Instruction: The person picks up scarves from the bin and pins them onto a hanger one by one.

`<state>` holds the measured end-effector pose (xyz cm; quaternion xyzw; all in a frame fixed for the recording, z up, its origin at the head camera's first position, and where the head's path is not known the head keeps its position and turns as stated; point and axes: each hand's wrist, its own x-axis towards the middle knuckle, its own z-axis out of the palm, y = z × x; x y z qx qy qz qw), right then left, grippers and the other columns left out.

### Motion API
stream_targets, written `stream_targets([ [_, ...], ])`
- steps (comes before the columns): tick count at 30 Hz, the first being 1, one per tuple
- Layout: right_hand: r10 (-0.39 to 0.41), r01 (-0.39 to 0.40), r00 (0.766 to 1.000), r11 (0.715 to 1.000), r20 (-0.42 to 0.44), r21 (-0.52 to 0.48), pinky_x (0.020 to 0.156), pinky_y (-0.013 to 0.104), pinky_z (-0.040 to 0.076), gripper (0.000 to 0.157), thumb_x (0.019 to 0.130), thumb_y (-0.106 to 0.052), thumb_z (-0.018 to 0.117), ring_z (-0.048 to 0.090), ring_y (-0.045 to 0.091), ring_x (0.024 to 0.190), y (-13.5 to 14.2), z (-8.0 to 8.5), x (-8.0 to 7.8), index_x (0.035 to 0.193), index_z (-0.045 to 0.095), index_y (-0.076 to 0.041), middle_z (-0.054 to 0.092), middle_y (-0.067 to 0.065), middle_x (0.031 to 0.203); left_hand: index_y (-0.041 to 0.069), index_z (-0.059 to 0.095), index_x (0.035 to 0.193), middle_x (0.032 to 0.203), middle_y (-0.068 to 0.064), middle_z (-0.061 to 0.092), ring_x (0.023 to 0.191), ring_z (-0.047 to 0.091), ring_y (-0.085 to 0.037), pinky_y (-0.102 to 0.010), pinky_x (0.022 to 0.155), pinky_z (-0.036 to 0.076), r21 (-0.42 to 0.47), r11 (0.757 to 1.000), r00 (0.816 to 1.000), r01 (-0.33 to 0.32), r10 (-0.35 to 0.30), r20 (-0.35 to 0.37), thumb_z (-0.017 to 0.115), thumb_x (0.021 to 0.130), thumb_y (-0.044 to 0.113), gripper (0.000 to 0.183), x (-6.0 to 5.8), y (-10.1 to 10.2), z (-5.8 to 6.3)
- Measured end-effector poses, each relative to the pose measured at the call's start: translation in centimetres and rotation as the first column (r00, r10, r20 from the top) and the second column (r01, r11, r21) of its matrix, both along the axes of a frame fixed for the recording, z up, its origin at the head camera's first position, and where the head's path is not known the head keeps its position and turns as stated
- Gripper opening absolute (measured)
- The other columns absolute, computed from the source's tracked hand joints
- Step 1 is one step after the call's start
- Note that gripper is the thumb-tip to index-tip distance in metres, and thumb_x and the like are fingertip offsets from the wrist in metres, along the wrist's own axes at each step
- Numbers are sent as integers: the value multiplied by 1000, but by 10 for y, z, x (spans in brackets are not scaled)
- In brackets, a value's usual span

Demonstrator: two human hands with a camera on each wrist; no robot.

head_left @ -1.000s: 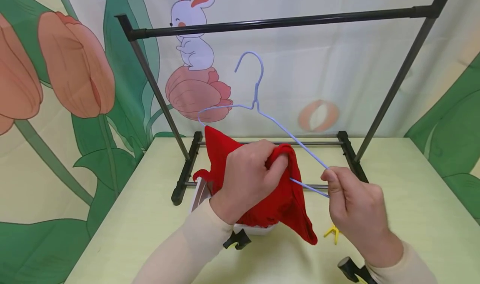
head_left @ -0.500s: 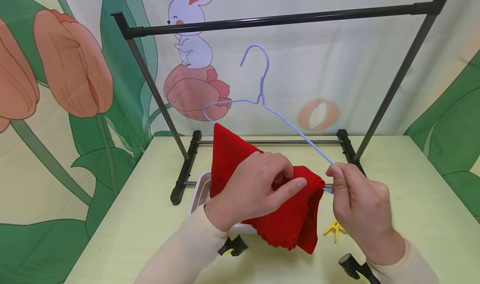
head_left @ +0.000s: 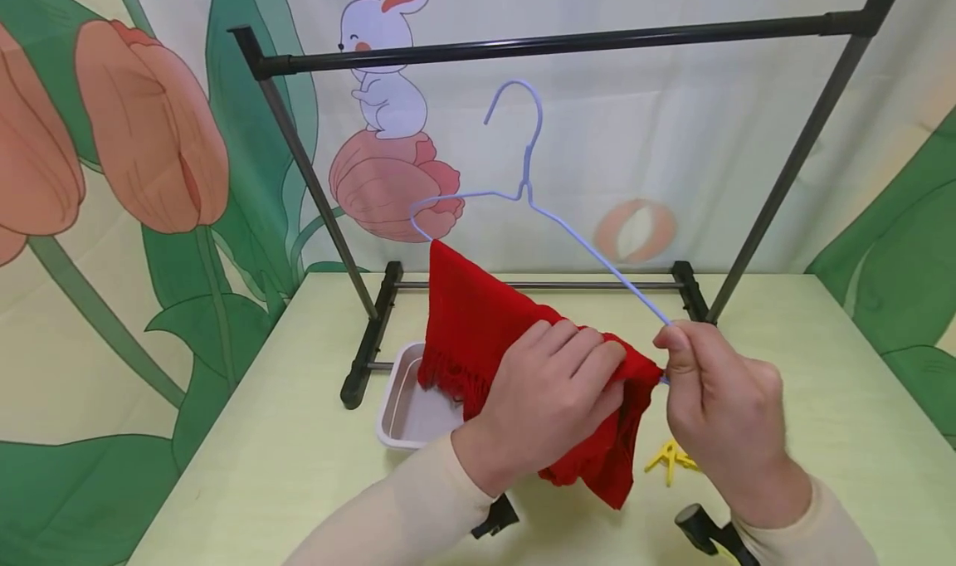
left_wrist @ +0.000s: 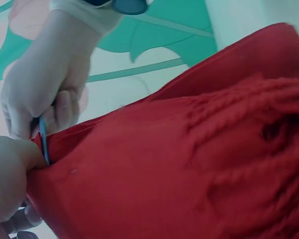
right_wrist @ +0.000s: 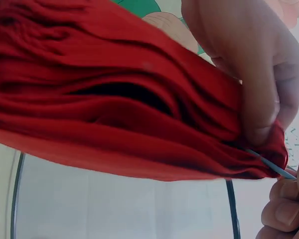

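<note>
Red fringed cloth (head_left: 478,321) is draped over the lower bar of the pale blue wire hanger (head_left: 527,163), which you hold in the air at a slant, right end lower, hook up and free of any bar; one cloth corner sits at the hanger's left bend, the other end just beside your right hand (head_left: 724,417). Your left hand (head_left: 548,396) is at that end, thumb and fingers pinching the cloth where it folds over the wire, seemingly so the edge lies along the bar instead of bunching. Right fingers are curled and pressed together, gripping the wire at the hanger's right corner, likely an anchor against the left hand's pull. Fringe hangs loose, part of it above the pale basin (head_left: 421,421), which looks set there to be within reach. Yellow clips (head_left: 670,460) lie on the table (head_left: 246,475) near the right hand, unused, probably parked handy. Black rack (head_left: 553,46) stands behind, top bar crossing above the hook, long feet flat on the table, presumably for stability
</note>
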<state>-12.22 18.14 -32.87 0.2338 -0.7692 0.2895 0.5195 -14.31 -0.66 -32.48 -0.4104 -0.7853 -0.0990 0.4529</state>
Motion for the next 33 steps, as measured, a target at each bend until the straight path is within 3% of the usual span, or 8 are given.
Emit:
stream_targets([
  [7, -7, 6, 1000, 1000, -20, -20, 42, 23, 43, 53, 115, -39, 51, 43, 16, 41, 1, 8, -1, 92, 70, 5, 56, 6, 58, 15, 78, 100, 92, 4, 78, 82, 68, -8, -18, 76, 53, 37, 991, 991, 132, -131, -17, 73, 99, 29, 15, 3, 5, 17],
  [12, -6, 6, 1000, 1000, -5, -21, 47, 19, 46, 55, 115, -40, 51, 49, 19, 43, 7, 12, 1, 91, 70, 6, 61, 8, 60, 18, 81, 104, 97, 8, 80, 87, 69, -5, -14, 85, 52, -45, 946, 942, 322, -315, 117, 73, 100, 29, 14, 7, -1, 17],
  [15, 1, -1, 1000, 1000, -7, -1, 47, 19, 46, 55, 115, -39, 50, 48, 17, 43, 10, 13, 0, 91, 70, 6, 61, 8, 60, 18, 82, 107, 100, 8, 80, 90, 70, -5, -15, 87, 51, -38, 934, 922, 356, -345, 176, 74, 99, 28, 14, 5, -7, 12],
  [19, 25, -25, 1000, 1000, -8, -13, 43, 18, 38, 54, 115, -39, 51, 39, 11, 43, 13, 13, -2, 89, 70, 4, 53, 4, 56, 12, 77, 106, 98, 2, 76, 89, 68, -11, -21, 82, 53, 108, 967, 955, 230, -246, 168, 72, 99, 20, 12, -11, -18, 5],
  [23, 47, -48, 999, 998, -17, -51, 43, 16, 28, 56, 114, -42, 52, 32, 6, 44, 16, 11, -3, 86, 71, 2, 44, 0, 52, 9, 74, 114, 111, -7, 70, 104, 64, -23, -39, 92, 51, 260, 965, 969, 23, -86, 231, 67, 104, 17, 14, -41, -47, -1],
  [26, 69, -69, 998, 995, 2, -75, 47, 13, 27, 57, 113, -44, 53, 31, 3, 47, 21, 11, -2, 85, 71, 3, 44, 0, 54, 13, 74, 118, 117, -7, 69, 115, 61, -27, -53, 101, 40, 198, 977, 944, -83, 13, 329, 65, 108, 24, 17, -63, -73, -1],
  [29, 102, -99, 994, 991, 36, -90, 52, 10, 30, 55, 113, -41, 55, 34, 1, 52, 28, 9, -4, 87, 72, 4, 46, 2, 58, 15, 73, 109, 106, -2, 71, 110, 62, -23, -56, 104, 34, 101, 989, 918, -109, 61, 391, 68, 107, 29, 16, -75, -91, 0],
  [33, 155, -145, 984, 983, 86, -113, 56, 9, 33, 48, 113, -33, 58, 38, -1, 56, 36, 6, -6, 89, 71, 7, 48, 2, 61, 11, 67, 98, 93, -3, 68, 94, 61, -23, -54, 101, 34, 83, 991, 935, -108, 73, 347, 71, 103, 30, 19, -77, -101, 5],
])
